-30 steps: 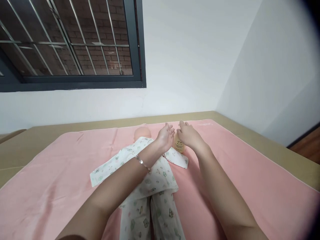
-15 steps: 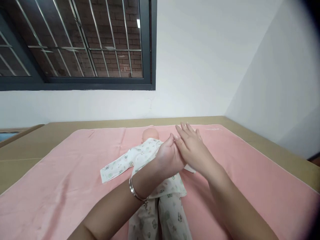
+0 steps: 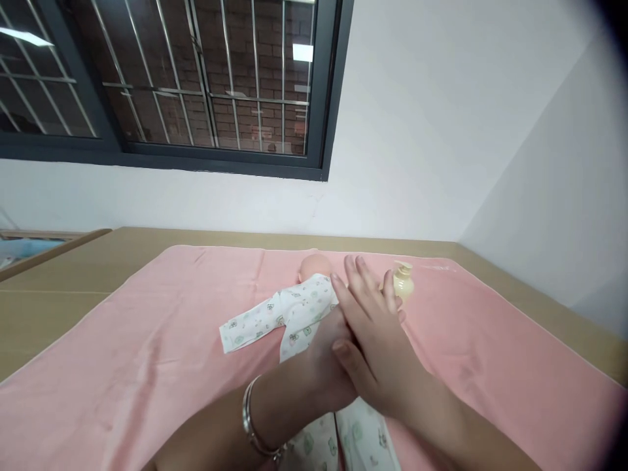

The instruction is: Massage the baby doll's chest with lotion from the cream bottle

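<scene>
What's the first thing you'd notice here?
Two hands pressed together, the right hand lying over the left hand, above a baby doll in printed pyjamas. The doll lies on a pink towel, with a small pump bottle standing beside its head.

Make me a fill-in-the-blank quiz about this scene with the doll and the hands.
1. The doll lies on a ____ towel.
2. The right hand is pressed against the ____ hand.
3. A bracelet circles the left ____.
4. The pump bottle stands ____.

Missing words: pink; left; wrist; upright
</scene>
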The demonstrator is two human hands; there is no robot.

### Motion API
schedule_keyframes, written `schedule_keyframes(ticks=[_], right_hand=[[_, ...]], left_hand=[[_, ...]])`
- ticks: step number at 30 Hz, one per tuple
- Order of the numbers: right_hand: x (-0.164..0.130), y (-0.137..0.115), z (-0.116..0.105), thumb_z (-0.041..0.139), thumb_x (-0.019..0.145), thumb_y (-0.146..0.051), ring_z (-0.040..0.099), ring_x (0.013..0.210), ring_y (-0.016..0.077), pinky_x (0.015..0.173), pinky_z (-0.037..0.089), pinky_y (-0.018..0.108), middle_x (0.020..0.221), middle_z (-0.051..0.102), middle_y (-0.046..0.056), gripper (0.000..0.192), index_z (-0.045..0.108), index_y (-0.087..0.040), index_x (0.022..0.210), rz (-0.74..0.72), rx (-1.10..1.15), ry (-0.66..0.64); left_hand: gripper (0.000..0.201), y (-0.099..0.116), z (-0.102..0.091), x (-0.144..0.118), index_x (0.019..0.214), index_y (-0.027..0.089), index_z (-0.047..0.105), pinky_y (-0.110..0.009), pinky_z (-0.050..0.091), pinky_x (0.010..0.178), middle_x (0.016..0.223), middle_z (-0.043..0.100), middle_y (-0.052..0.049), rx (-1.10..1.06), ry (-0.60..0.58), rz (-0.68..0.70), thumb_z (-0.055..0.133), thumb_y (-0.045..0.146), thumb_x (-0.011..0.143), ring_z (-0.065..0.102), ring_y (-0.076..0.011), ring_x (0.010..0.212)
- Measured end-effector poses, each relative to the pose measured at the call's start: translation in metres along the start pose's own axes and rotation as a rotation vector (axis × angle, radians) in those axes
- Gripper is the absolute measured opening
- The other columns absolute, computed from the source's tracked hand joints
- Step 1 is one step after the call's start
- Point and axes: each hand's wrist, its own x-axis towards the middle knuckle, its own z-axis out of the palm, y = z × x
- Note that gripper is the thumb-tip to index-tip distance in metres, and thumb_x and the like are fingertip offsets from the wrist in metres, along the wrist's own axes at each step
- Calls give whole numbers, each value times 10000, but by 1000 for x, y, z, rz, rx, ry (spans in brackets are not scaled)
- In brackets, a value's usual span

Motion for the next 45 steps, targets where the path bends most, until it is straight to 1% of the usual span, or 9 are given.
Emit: schedule_keyframes(ticks=[4,10,14,18,21,25,33,40,45], right_hand=[[4,1,10,280,934,-402,36,1417,388,1040,-76,723,1571,68,33,638,11,-297,1503,-22,19,123],[-12,-11,26,349,889,-338,58,1410,396,1062,51,719,1557,135,85,714,18,-218,1510,-168,140,159],[-11,-3,23,450,820,-124,550,1182,290,1074,293,609,1270,592,95,617,359,-223,1422,-245,207,338],[-2,28,44,480,823,-94,660,966,214,959,477,462,1046,701,58,408,595,-210,1197,-14,254,504],[2,57,82,395,865,-131,620,1063,205,941,496,415,1119,678,57,374,640,-215,1134,213,275,301],[2,81,129,347,925,-226,425,1305,237,1105,326,467,1370,504,118,421,556,-135,1279,365,218,-7],[14,96,143,322,949,-275,316,1372,221,1146,223,450,1418,447,121,453,497,-122,1338,349,250,-96],[11,120,143,348,958,-391,249,1401,205,1149,208,433,1482,345,121,519,406,-129,1402,304,305,-135],[4,91,135,313,948,-301,229,1404,272,1140,220,464,1489,302,187,543,347,-36,1421,353,58,-237]], left_hand=[[685,27,-11,-21,1297,246,534,-571,369,1065,1165,649,-94,-230,-162,-144,99,608,911,432,-303,1304],[675,24,-19,-33,1312,245,507,-495,408,1057,1181,637,-84,-104,9,-14,45,556,931,468,-253,1277],[537,1,-32,3,1353,224,437,-464,355,1098,1359,518,-66,-27,180,184,136,455,972,414,-230,1321],[390,-55,-51,39,1281,211,513,-459,268,1137,1417,459,-70,433,265,247,388,336,933,358,-233,1350],[385,-106,-63,50,1246,165,543,-541,182,1141,1389,479,-123,903,304,228,406,272,902,339,-287,1350],[432,-142,-72,51,1305,127,494,-523,226,1126,1398,471,-147,1187,306,229,364,208,901,354,-287,1344],[439,-141,-79,68,1307,112,493,-529,230,1124,1409,465,-138,1228,284,191,328,228,917,349,-296,1347],[422,-139,-73,49,1290,126,510,-519,235,1131,1425,450,-123,1292,196,286,353,234,913,304,-296,1376],[469,-138,-85,61,1349,94,439,-499,218,1143,1432,438,-137,1184,201,229,291,290,949,326,-267,1370]])
